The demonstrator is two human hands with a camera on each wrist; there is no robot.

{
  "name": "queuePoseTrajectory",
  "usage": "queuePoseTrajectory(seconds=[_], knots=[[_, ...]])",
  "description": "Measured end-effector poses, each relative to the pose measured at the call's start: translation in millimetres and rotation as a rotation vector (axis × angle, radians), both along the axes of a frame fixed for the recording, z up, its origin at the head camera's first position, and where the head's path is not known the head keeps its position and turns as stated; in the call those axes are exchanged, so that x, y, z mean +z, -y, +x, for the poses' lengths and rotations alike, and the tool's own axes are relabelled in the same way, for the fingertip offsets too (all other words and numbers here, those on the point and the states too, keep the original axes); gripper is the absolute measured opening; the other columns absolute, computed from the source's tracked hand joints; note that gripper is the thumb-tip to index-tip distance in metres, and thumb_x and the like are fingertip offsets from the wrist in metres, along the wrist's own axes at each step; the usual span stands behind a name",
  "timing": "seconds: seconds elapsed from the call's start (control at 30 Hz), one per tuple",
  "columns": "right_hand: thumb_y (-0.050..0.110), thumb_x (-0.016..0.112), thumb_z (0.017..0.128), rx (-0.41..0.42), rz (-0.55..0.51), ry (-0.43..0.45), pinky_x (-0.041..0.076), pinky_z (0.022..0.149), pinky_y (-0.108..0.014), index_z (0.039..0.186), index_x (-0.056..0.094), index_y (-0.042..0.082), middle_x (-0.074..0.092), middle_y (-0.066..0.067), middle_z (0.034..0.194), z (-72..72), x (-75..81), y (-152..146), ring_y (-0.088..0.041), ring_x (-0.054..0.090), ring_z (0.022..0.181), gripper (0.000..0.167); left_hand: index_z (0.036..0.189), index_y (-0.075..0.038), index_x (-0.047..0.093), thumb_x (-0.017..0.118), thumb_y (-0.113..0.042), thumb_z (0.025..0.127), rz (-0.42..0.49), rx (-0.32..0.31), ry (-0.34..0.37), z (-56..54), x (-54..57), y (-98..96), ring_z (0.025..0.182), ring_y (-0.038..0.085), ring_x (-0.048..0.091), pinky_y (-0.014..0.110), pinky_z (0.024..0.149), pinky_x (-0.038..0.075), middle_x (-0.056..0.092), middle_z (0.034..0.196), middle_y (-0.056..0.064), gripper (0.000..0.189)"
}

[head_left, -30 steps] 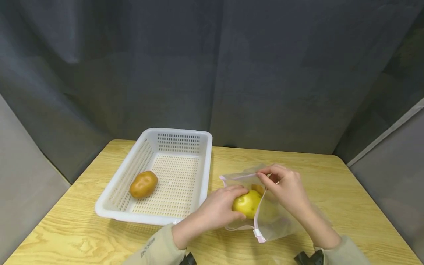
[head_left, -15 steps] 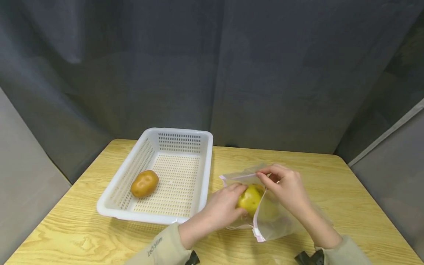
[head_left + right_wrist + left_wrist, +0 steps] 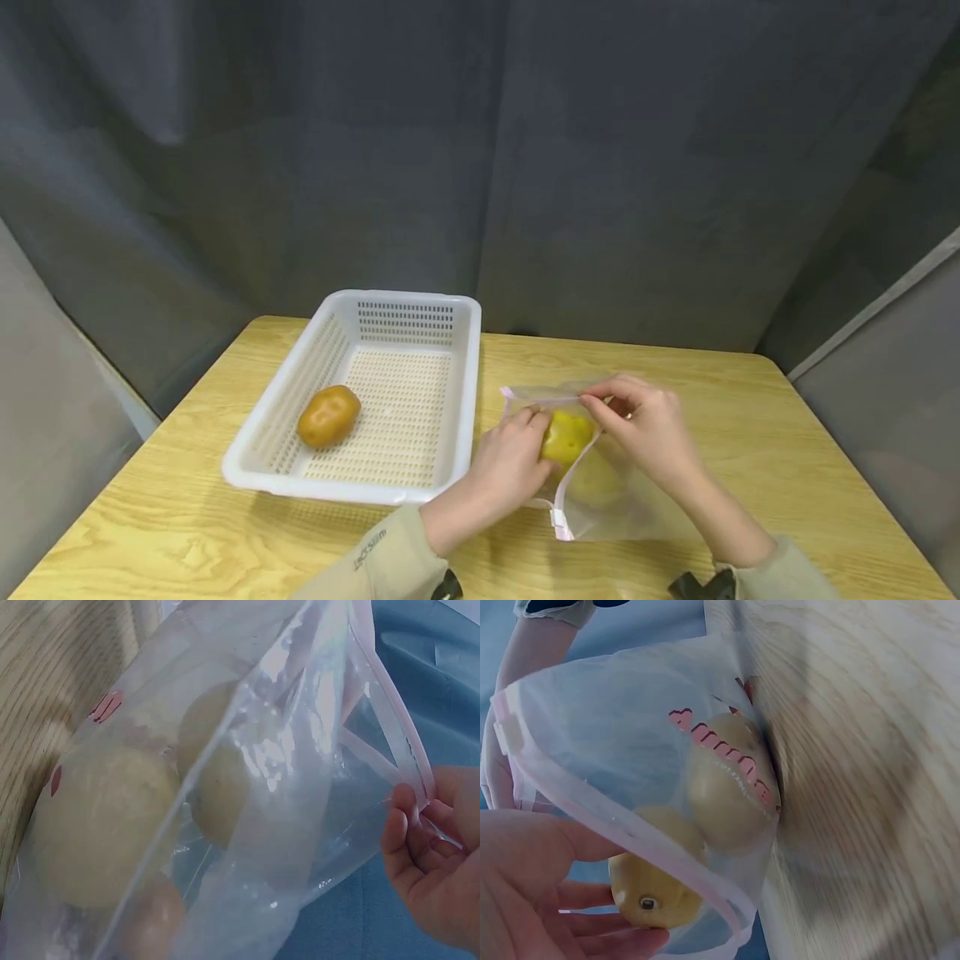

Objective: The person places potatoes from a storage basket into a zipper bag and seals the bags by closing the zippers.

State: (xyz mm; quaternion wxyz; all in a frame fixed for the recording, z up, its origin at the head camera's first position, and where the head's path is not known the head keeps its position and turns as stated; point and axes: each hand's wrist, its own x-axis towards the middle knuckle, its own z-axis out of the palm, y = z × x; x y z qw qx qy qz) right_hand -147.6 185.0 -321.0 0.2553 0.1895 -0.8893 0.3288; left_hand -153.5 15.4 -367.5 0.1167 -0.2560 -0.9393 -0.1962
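In the head view, my left hand (image 3: 506, 462) reaches into the mouth of a clear slider zip bag (image 3: 626, 508) and grips a yellow, rounded fruit (image 3: 566, 437). Thumb and fingers lie on opposite sides of the fruit (image 3: 656, 900), and its dark-centred end shows in the left wrist view. My right hand (image 3: 652, 425) pinches the pink-edged rim, holding the mouth apart. Deeper in the bag lies a larger pale, round item (image 3: 731, 784), blurred by the plastic. An orange-pink patch (image 3: 154, 919) also shows through in the right wrist view; I cannot tell what it is.
Left of the bag stands a white perforated plastic basket (image 3: 468, 375) with one brown potato (image 3: 328, 416) inside. Both are on a wood-grain table (image 3: 787, 467). Dark cloth (image 3: 480, 167) hangs behind the table, with grey panels at the sides.
My left hand has pushed the yellow fruit farther into the bag, right and away from me. The bag's slider corner has swung left. My right hand stays at the rim.
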Motion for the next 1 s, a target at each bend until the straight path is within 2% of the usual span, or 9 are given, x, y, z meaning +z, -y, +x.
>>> queuePoseTrajectory(seconds=[0.2, 0.4, 0.67, 0.73, 0.83, 1.0], knots=[[0.008, 0.07, 0.078, -0.002, -0.004, -0.005, 0.041, 0.045, -0.017, 0.083, 0.07, 0.012, 0.064, 0.005, 0.074, -0.8, 0.2, -1.2, 0.0, 0.049, 0.052, 0.007, 0.122, -0.007, 0.055, 0.076, -0.029, 0.07, -0.015, 0.022, -0.008, -3.2, 0.0, -4.1, 0.097, 0.019, 0.059, 0.032, 0.071, 0.053, 0.059, 0.115, 0.005, 0.06], [0.009, 0.07, 0.077, -0.029, 0.003, -0.01, 0.041, 0.044, -0.016, 0.082, 0.071, 0.013, 0.064, 0.006, 0.073, 0.5, 0.6, -3.3, 0.001, 0.051, 0.052, 0.006, 0.12, -0.007, 0.056, 0.075, -0.024, 0.071, 0.013, 0.015, -0.042, -2.4, -4.9, -4.5, 0.101, 0.018, 0.056, 0.032, 0.072, 0.053, 0.057, 0.112, 0.006, 0.056], [0.01, 0.07, 0.078, -0.044, 0.007, -0.012, 0.038, 0.043, -0.016, 0.082, 0.071, 0.014, 0.064, 0.007, 0.073, -0.2, -1.5, -4.5, 0.0, 0.05, 0.051, 0.006, 0.101, -0.006, 0.063, 0.075, -0.022, 0.072, 0.031, -0.013, -0.223, 4.1, -7.4, 1.4, 0.086, 0.015, 0.057, 0.022, 0.066, 0.052, 0.056, 0.095, 0.003, 0.035], [0.01, 0.071, 0.077, -0.04, 0.011, -0.008, 0.039, 0.044, -0.016, 0.082, 0.071, 0.014, 0.064, 0.007, 0.073, -0.2, -1.7, -4.3, 0.001, 0.05, 0.052, 0.006, 0.097, -0.006, 0.065, 0.074, -0.021, 0.073, 0.027, -0.021, -0.244, 6.0, -5.5, 3.4, 0.082, 0.014, 0.057, 0.02, 0.066, 0.051, 0.057, 0.091, 0.003, 0.031], [0.01, 0.07, 0.078, -0.03, 0.017, 0.002, 0.041, 0.045, -0.017, 0.083, 0.071, 0.014, 0.064, 0.007, 0.074, -0.2, -1.9, -3.4, 0.001, 0.05, 0.053, 0.006, 0.095, -0.007, 0.066, 0.074, -0.02, 0.074, 0.022, -0.023, -0.244, 8.8, -1.0, 6.6, 0.079, 0.013, 0.058, 0.019, 0.068, 0.051, 0.06, 0.088, 0.001, 0.026], [0.01, 0.069, 0.079, -0.024, 0.02, 0.026, 0.043, 0.047, -0.018, 0.083, 0.071, 0.013, 0.065, 0.006, 0.075, -0.2, -2.5, -0.6, 0.0, 0.05, 0.054, 0.006, 0.095, -0.01, 0.067, 0.072, -0.02, 0.076, 0.024, -0.037, -0.184, 12.1, 5.6, 14.0, 0.081, 0.013, 0.062, 0.021, 0.07, 0.051, 0.064, 0.092, 0.0, 0.022]])
